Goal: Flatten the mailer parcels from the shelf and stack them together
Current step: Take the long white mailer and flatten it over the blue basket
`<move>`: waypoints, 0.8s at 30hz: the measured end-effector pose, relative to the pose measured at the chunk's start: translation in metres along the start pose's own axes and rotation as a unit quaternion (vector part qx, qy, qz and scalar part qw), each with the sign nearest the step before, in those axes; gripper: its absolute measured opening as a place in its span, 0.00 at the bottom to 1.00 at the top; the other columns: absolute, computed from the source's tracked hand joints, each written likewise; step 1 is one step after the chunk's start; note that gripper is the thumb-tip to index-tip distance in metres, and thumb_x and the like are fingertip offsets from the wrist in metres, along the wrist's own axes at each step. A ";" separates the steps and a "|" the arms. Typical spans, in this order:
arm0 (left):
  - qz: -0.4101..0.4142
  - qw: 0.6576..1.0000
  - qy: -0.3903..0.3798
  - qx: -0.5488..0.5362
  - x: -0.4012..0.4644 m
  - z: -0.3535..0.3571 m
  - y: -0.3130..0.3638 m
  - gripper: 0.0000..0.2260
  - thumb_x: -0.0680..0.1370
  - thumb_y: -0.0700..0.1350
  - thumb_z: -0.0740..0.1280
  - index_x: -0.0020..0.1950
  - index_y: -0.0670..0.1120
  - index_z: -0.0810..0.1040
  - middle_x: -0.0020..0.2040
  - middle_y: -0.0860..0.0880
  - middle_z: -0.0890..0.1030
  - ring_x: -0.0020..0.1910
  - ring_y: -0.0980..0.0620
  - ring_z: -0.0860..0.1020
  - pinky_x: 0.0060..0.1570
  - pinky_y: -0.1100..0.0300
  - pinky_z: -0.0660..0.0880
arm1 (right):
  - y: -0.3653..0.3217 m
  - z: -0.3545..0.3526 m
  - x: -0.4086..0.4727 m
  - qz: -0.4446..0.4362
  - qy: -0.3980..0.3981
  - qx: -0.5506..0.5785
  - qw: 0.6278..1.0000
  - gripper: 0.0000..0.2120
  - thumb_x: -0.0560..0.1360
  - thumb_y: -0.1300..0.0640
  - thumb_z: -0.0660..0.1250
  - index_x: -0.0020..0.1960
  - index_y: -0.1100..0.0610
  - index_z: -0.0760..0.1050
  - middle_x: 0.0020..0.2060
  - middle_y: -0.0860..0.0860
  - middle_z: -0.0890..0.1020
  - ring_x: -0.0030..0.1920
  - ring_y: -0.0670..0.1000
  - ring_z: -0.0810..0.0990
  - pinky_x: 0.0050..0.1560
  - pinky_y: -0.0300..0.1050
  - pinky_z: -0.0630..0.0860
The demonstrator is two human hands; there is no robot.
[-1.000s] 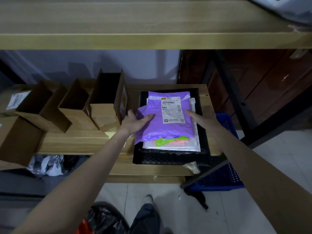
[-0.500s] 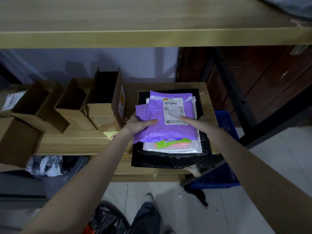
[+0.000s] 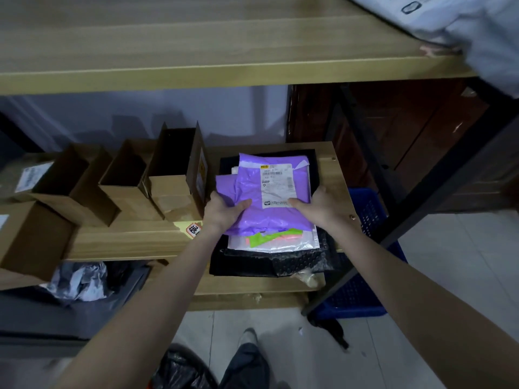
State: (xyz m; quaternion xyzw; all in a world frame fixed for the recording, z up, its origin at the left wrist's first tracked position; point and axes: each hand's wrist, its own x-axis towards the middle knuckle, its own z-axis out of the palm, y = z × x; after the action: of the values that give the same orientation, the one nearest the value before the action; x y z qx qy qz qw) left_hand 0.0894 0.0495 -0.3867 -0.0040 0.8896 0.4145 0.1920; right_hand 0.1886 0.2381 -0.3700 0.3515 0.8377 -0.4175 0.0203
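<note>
A purple mailer (image 3: 276,217) with a white shipping label lies on top of a stack on the wooden shelf (image 3: 134,240). Under it sits a clear bag (image 3: 280,241) with green and orange contents, then a black bubble mailer (image 3: 280,262). My left hand (image 3: 222,213) grips the purple mailer's left edge, thumb on top. My right hand (image 3: 318,204) grips its right edge, thumb across the label's lower corner. A grey-white parcel (image 3: 477,29) sits on the upper shelf at the top right.
Three open cardboard boxes (image 3: 126,178) stand left of the stack, with another box (image 3: 31,242) at the front left. A blue plastic crate (image 3: 362,276) sits on the floor at the right, behind a black shelf post. Crumpled bags lie below the shelf.
Both hands have drawn in from flat touches on the purple mailer to gripping its two side edges. The mailer's lower part is now bunched between them.
</note>
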 end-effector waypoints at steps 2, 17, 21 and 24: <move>-0.005 1.000 0.018 0.012 0.001 -0.005 -0.006 0.39 0.71 0.57 0.72 0.71 0.37 0.60 0.69 0.40 0.69 0.67 0.39 0.69 0.63 0.52 0.67 | -0.003 0.005 -0.008 -0.008 -0.022 0.007 1.000 0.39 0.70 0.41 0.68 0.71 0.61 0.59 0.66 0.60 0.70 0.65 0.60 0.71 0.60 0.51 0.72; 0.253 0.965 0.008 0.068 -0.092 -0.085 0.078 0.27 0.73 0.53 0.70 0.70 0.45 0.70 0.64 0.47 0.76 0.63 0.49 0.74 0.58 0.65 0.66 | -0.072 -0.093 -0.105 -0.220 0.006 -0.086 0.972 0.23 0.76 0.50 0.64 0.68 0.56 0.69 0.67 0.53 0.72 0.67 0.52 0.70 0.60 0.39 0.65; 0.396 0.913 0.031 0.093 -0.163 -0.115 0.108 0.21 0.74 0.51 0.70 0.66 0.49 0.73 0.62 0.51 0.76 0.59 0.54 0.76 0.56 0.65 0.69 | -0.099 -0.131 -0.167 -0.344 0.066 -0.099 0.932 0.16 0.75 0.52 0.64 0.62 0.53 0.75 0.60 0.48 0.77 0.61 0.47 0.74 0.56 0.36 0.66; 0.477 0.877 0.028 0.054 -0.208 -0.133 0.133 0.15 0.75 0.50 0.69 0.61 0.53 0.75 0.59 0.58 0.78 0.55 0.64 0.76 0.55 0.66 0.73 | -0.117 -0.161 -0.207 -0.423 0.120 -0.098 0.893 0.11 0.74 0.53 0.65 0.55 0.53 0.79 0.52 0.46 0.80 0.54 0.45 0.77 0.55 0.42 0.72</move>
State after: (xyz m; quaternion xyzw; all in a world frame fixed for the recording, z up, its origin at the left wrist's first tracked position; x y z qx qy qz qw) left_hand 0.2156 0.0070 -0.1400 0.4192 0.8098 0.4069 -0.0542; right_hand 0.3153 0.1867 -0.1172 0.0072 0.9399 -0.2573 -0.2244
